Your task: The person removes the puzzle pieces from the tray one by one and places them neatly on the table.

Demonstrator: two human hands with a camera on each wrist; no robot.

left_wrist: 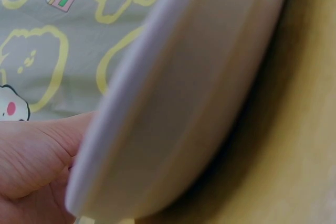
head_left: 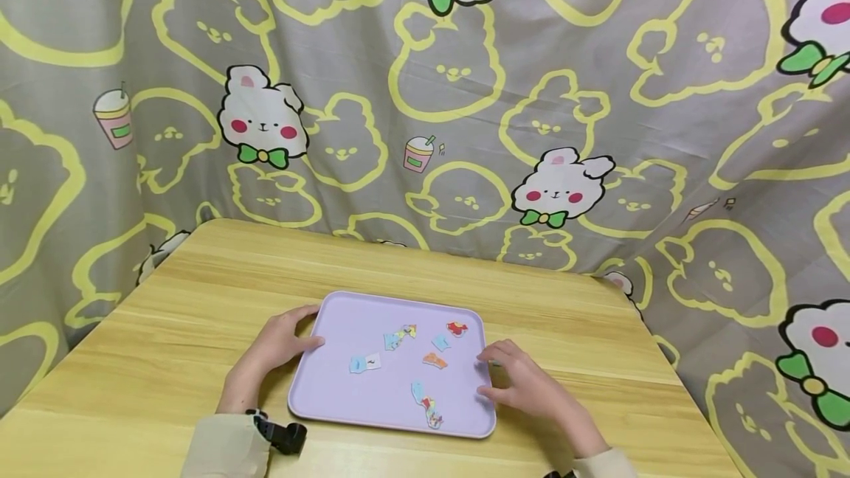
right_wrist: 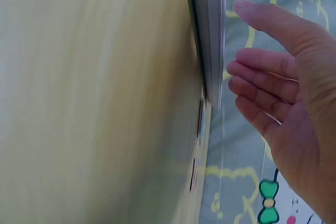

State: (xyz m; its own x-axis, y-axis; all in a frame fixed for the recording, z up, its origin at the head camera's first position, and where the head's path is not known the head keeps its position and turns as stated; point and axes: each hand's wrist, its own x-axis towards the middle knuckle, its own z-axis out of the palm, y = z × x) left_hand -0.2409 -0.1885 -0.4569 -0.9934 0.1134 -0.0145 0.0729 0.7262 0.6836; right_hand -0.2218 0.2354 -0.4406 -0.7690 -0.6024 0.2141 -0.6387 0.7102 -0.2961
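Observation:
A lilac tray (head_left: 358,400) lies on the wooden table, with several small printed pieces that look like jigsaw pieces on it. At its left edge, my left hand (head_left: 282,341) grips the rim, thumb over the top and fingers outside. The left wrist view shows the tray's side (left_wrist: 173,93) close up, hiding most of those fingers. My right hand (head_left: 524,382) is at the right edge, fingers loosely spread. In the right wrist view this hand (right_wrist: 294,77) has bent, relaxed fingers beside the tray's rim (right_wrist: 212,35) and holds nothing.
On the tray are a blue-and-white pair (head_left: 365,364), a multicoloured cluster (head_left: 401,337), a red piece (head_left: 457,328), an orange piece (head_left: 434,361) and a lower strip (head_left: 427,406). The wooden table (head_left: 564,308) reaches back to a patterned curtain (head_left: 458,139).

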